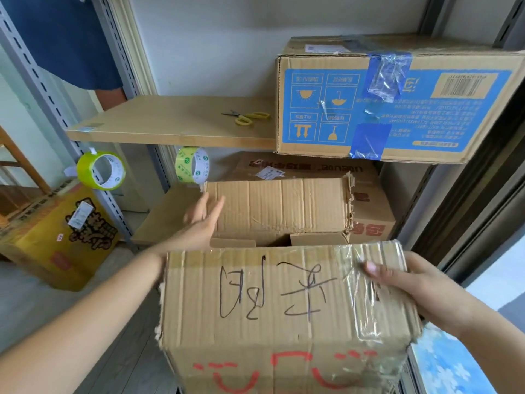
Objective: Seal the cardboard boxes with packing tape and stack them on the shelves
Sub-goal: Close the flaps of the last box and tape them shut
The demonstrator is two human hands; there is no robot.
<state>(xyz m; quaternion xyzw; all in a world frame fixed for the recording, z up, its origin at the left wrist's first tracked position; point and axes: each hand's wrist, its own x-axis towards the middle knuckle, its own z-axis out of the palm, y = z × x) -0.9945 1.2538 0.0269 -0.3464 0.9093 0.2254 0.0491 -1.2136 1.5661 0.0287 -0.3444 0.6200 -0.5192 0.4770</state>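
A worn brown cardboard box [284,294] fills the lower centre, its two long flaps apart and a dark gap between them. Black handwriting and old clear tape mark the near flap. My right hand [409,285] grips that flap's right edge, thumb on top. My left hand [203,217] lies with straight fingers against the left end of the far flap [278,206]. One roll of yellow-green packing tape [193,164] hangs under the upper shelf, just above the far flap. A second tape roll [102,170] hangs on the grey shelf post.
Yellow-handled scissors [250,118] lie on the upper wooden shelf [170,123], beside a blue-printed box [397,103] sealed with blue tape. A brown box with red print [369,200] sits on the lower shelf. A yellow printed box [56,237] stands on the floor at left.
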